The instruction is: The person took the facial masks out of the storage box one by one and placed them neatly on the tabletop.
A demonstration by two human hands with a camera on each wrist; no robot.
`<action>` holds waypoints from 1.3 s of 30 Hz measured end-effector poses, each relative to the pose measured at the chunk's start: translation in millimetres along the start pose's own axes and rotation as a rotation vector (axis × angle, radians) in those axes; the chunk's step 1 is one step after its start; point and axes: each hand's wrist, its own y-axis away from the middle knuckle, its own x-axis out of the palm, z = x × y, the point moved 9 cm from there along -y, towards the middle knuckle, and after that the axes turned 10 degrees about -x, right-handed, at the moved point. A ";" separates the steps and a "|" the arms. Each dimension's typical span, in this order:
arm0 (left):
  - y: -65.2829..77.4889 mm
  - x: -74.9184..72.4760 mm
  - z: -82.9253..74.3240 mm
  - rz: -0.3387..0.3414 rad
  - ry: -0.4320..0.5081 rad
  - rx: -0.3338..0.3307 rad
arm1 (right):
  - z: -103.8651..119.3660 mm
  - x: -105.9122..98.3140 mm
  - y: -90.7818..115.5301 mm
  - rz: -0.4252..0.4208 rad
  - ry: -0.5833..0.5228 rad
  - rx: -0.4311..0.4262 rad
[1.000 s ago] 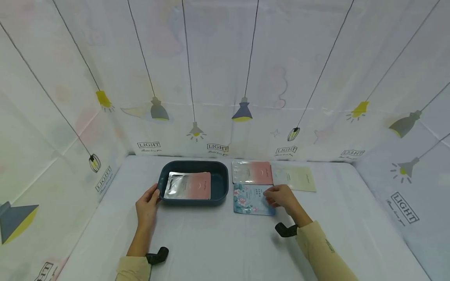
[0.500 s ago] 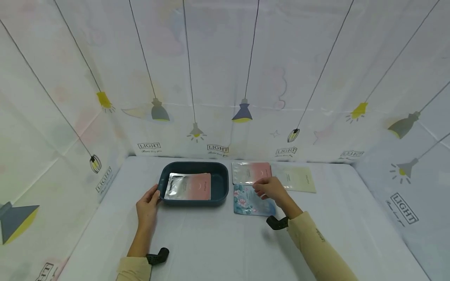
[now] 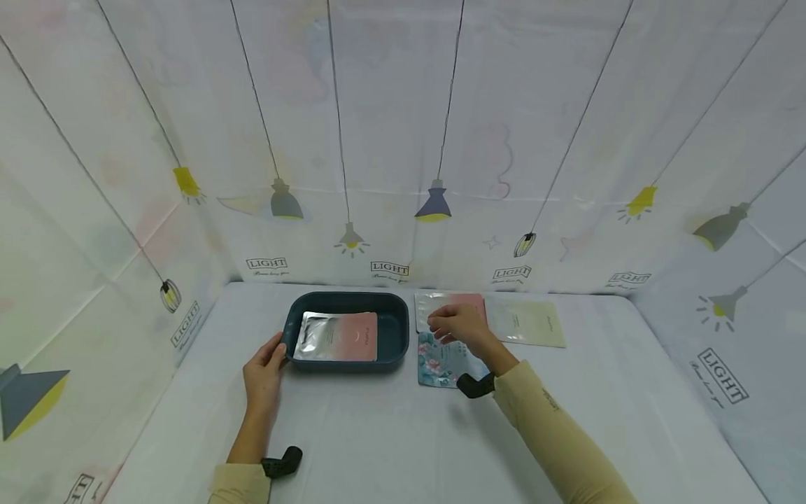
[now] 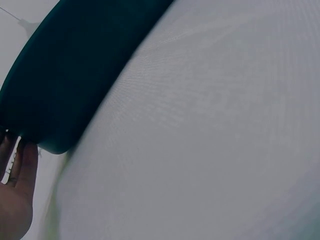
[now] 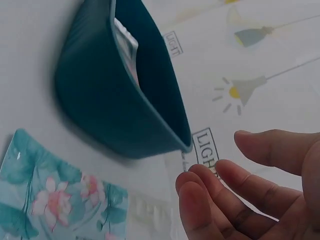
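Note:
In the head view my left hand is at the left end of a dark teal plastic bin. Its fairly straight fingers touch the end wall in the left wrist view. Inside the bin lies a silver-and-pink face mask sachet. Above the sachets on the table, my right hand holds nothing, its fingers loosely bent and thumb apart. Beneath it are a blue floral mask sachet and another silver-and-pink sachet, both partly hidden by the hand.
A pale yellow sachet lies to the right of the pink one. White cloth covers the table. Behind stands a white curtain printed with hanging lamps. Black wrist cameras are strapped on both wrists.
My right hand has moved left and a little away from me, from the right part of the blue sachet to over the pink one. The left hand and bin have stayed in place.

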 end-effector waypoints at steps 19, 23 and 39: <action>0.6 -0.1 0.8 -0.001 0.023 -0.022 | 45.1 48.4 -22.7 0.061 -0.028 0.000; 0.0 -0.1 -0.3 -0.003 0.020 -0.007 | 51.0 63.1 -30.3 0.073 -0.008 0.003; -0.7 -0.2 -0.1 0.013 0.033 -0.003 | 58.5 114.4 -45.1 0.165 0.271 -0.013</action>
